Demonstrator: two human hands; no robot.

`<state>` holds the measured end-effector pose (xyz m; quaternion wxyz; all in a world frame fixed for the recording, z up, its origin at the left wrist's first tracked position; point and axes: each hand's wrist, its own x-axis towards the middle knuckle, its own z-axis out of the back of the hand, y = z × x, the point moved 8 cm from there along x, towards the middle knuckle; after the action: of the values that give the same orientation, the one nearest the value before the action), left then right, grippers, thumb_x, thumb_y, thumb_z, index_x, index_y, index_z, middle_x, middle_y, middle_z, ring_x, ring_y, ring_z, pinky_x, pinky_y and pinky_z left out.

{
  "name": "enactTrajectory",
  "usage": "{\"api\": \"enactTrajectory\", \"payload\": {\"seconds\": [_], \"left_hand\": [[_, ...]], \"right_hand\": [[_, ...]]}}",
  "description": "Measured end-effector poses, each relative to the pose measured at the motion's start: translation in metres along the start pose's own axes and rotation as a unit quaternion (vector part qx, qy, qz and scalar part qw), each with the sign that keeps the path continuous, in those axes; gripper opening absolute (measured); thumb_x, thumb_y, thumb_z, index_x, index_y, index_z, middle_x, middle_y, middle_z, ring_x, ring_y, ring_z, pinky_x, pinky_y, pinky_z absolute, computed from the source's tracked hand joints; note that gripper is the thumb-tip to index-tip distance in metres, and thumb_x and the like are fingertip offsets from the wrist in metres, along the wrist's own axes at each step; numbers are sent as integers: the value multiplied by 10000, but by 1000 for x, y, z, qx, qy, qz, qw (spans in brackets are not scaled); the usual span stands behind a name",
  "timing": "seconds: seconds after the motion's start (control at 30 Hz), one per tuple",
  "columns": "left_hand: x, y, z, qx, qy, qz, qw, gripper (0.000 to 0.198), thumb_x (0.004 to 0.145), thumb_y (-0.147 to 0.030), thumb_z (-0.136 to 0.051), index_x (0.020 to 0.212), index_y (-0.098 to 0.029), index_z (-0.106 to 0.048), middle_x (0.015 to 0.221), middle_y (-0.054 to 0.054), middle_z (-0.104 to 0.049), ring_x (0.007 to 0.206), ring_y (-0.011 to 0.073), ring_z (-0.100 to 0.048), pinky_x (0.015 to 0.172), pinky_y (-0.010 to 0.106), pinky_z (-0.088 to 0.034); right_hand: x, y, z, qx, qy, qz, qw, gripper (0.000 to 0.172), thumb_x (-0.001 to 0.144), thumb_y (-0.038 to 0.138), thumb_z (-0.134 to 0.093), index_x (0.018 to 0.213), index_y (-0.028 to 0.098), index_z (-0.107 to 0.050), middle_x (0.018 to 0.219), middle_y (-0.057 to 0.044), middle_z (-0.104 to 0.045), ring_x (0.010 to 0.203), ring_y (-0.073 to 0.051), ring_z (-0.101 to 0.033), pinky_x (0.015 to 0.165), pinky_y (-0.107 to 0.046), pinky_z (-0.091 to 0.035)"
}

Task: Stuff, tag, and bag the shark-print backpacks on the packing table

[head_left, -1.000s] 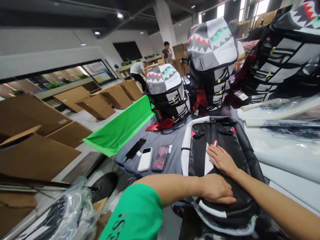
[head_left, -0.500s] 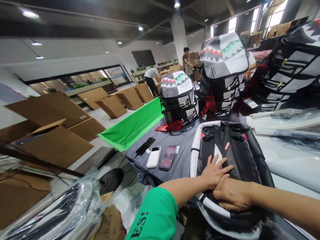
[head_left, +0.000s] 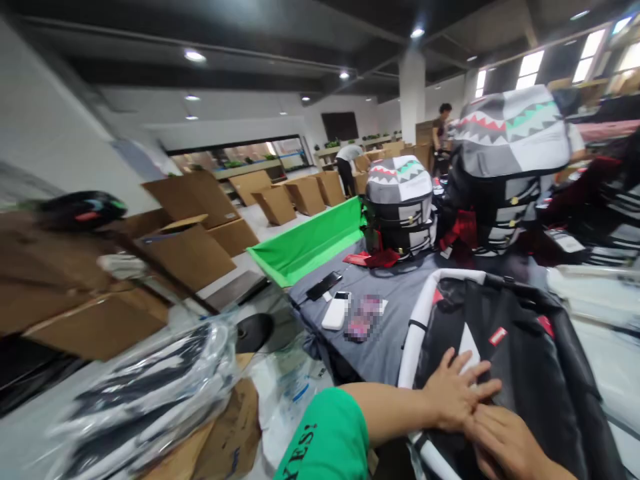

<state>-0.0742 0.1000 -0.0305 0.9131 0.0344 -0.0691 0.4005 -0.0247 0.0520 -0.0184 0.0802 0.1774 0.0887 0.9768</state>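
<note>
A black backpack [head_left: 505,360] with white trim and a small red label [head_left: 497,337] lies flat on the grey cloth-covered table [head_left: 385,340]. My left hand [head_left: 453,393] rests on its lower edge with the fingers spread, holding nothing. My right hand [head_left: 505,443] lies against those fingers, also flat on the bag and empty. The bottom of the backpack is cut off by the frame.
A phone [head_left: 323,287], white power bank [head_left: 335,315] and blurred item [head_left: 364,318] lie left of the backpack. Shark-mouth backpacks [head_left: 399,200] stand stacked behind it beside green cloth [head_left: 307,243]. Plastic-wrapped goods [head_left: 145,387] and cardboard boxes [head_left: 187,257] are at left.
My hands have come together from their separate spots and now touch low on the backpack. The view has swung, moving the table and stacked bags rightward in the picture.
</note>
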Motion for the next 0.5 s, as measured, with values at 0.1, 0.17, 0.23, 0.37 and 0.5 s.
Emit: {"api": "enactTrajectory", "payload": {"seconds": [0.1,0.17,0.23,0.37,0.5], "left_hand": [[-4,-12,2,7,36,-1,999,789,905,-593,-593,1557,-211,-363,1660,80,-302,1540,346,-210,1214,556,-274],[-2,-11,7,-41,71,29,996,719,935,-610,-542,1506,-185,-446,1610,117,-391,1544,341,-213,1219,568,-263],[-5,-9,17,-131,100,32,986,580,991,-586,-454,1428,-214,-536,1536,99,-501,1523,290,-298,1221,555,-267],[-52,37,59,-231,-24,128,964,344,1030,-417,-469,1284,-249,-628,1351,17,-673,1385,154,-500,1266,438,-191],[-163,132,73,-103,-173,476,856,334,1013,-265,-447,1298,-207,-613,1342,82,-670,1366,247,-504,1236,547,-230]], "right_hand": [[-3,-30,27,-71,-124,-42,989,753,888,293,-480,1561,524,-234,1111,-46,-743,931,-301,-715,740,-499,-608],[-5,-74,39,-150,-172,-153,962,609,921,361,-453,1521,451,-405,1295,-85,-676,1139,-344,-653,909,-577,-545],[-7,-114,38,-199,-172,-228,937,511,926,413,-382,1372,338,-619,1396,-131,-608,1279,-398,-553,1000,-662,-441],[-9,-147,9,-211,-133,-221,943,505,901,440,-351,1237,323,-710,1387,-126,-617,1337,-402,-496,1083,-689,-301],[-13,-144,2,-242,-139,-251,927,582,924,454,-298,1290,233,-692,1414,-188,-581,1349,-365,-493,1139,-616,-258]]}}
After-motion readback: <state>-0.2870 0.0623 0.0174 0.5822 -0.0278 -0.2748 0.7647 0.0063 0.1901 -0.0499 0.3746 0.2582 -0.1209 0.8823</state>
